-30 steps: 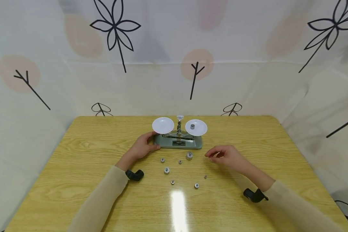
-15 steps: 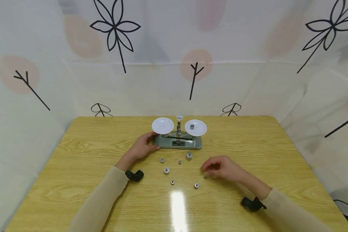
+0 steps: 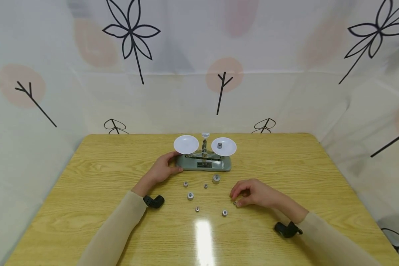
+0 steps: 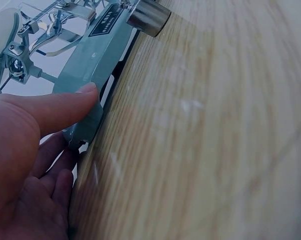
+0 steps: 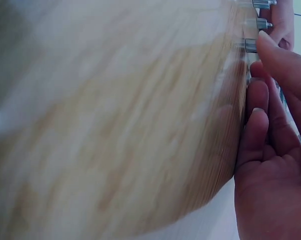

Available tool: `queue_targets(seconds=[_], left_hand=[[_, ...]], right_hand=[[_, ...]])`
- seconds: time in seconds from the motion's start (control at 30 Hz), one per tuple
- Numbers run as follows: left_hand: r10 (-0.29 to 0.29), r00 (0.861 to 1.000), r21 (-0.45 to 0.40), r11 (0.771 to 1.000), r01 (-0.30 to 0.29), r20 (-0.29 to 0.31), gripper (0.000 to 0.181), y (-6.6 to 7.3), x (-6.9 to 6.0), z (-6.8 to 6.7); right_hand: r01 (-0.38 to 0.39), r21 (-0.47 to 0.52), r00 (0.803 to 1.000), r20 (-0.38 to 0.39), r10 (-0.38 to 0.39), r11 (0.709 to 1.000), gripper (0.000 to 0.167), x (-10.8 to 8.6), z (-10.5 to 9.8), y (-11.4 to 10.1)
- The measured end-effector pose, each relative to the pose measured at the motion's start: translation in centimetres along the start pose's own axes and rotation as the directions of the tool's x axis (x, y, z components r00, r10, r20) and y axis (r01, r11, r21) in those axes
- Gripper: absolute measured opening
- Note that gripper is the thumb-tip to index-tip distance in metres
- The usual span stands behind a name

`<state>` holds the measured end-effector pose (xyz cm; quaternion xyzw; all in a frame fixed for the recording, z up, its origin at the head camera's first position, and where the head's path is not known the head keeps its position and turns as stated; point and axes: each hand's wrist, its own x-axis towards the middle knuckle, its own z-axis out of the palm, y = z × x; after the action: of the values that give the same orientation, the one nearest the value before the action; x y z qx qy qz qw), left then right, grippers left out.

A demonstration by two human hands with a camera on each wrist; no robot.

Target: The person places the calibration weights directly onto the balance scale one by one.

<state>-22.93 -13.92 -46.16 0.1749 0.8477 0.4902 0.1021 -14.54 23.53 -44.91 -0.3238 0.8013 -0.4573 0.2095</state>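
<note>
At the back of the wooden table stands a pan balance [image 3: 204,165] with a grey-green base. Its left end is gripped by my left hand [image 3: 162,169], the thumb [image 4: 73,104] on the front face and other fingers behind. One metal weight [image 3: 220,145] sits on the right white pan [image 3: 228,149]; the left pan [image 3: 186,143] bears nothing. My right hand [image 3: 257,193] is low over the table, thumb and forefinger spread on either side of a tiny weight [image 3: 234,202], which still stands on the wood. Whether they touch it I cannot tell.
Several metal weights stand loose in front of the balance: a large one [image 3: 216,179] nearest its base, a medium one [image 3: 190,196] and a smaller one [image 3: 224,213] among them. A patterned cloth [image 3: 173,99] hangs behind the table [image 3: 126,236].
My right hand has come down toward the near side, from right of the large weight to the tiny weight, and its thumb has drawn back slightly. The left hand keeps its grip.
</note>
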Motion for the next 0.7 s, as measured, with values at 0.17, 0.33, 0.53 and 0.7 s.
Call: queue_targets(seconds=[0.17, 0.33, 0.53, 0.7], left_hand=[[-0.001, 1.000, -0.009, 1.000, 0.001, 0.003, 0.063, 0.22, -0.09, 0.01], [-0.009, 1.000, -0.011, 1.000, 0.009, 0.006, 0.063, 0.26, -0.10, -0.05], [-0.015, 1.000, -0.010, 1.000, 0.015, 0.006, 0.064, 0.33, -0.19, -0.09], [-0.018, 1.000, -0.011, 1.000, 0.018, 0.005, 0.064, 0.23, -0.16, -0.08]], right_hand=[[0.025, -0.004, 1.000, -0.004, -0.025, 1.000, 0.007, 0.12, 0.15, 0.11], [0.035, 0.011, 0.999, -0.011, -0.035, 0.999, 0.009, 0.26, 0.44, 0.15], [0.041, -0.005, 0.999, -0.017, -0.041, 0.999, 0.008, 0.40, 0.72, -0.11], [0.035, -0.010, 0.999, -0.022, -0.035, 0.999, 0.007, 0.38, 0.79, -0.29]])
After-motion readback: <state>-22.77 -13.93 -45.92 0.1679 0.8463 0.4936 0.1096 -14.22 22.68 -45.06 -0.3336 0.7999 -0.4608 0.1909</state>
